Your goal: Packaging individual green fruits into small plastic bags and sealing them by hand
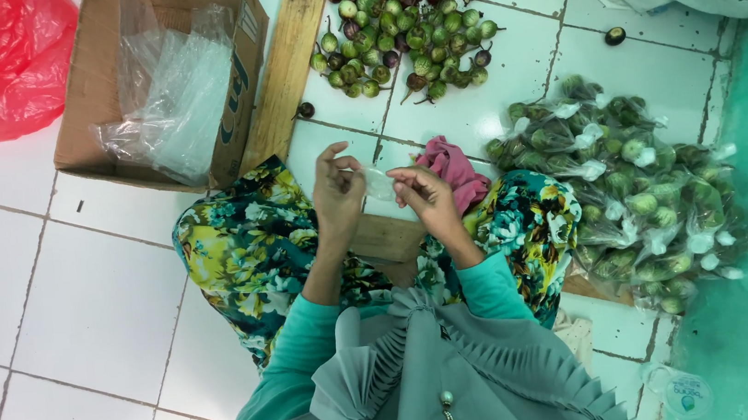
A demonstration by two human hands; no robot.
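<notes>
Two hands are up in front of a person who sits on the white tile floor [78, 306]. The left hand [336, 191] and the right hand [424, 197] both pinch a small clear plastic bag [378, 185] between their fingers, over the lap. The bag is so thin that I cannot tell if anything is inside it.

Loose little green and purple fruits [402, 36] lie in a heap on the floor ahead. A pile of filled bags [632, 201] sits to the right, close to the knee. A cardboard box [93, 91] with clear plastic in it stands to the left, and a wooden plank [288, 57] leans by it. A pink cloth [452, 163] lies just past the right hand.

I think the slippery bag could slide from the fingers or tear if pulled hard. Round fruits could roll away on the smooth tiles.

Open room is small in front, with heaps on both sides. The floor to the left looks more free.
</notes>
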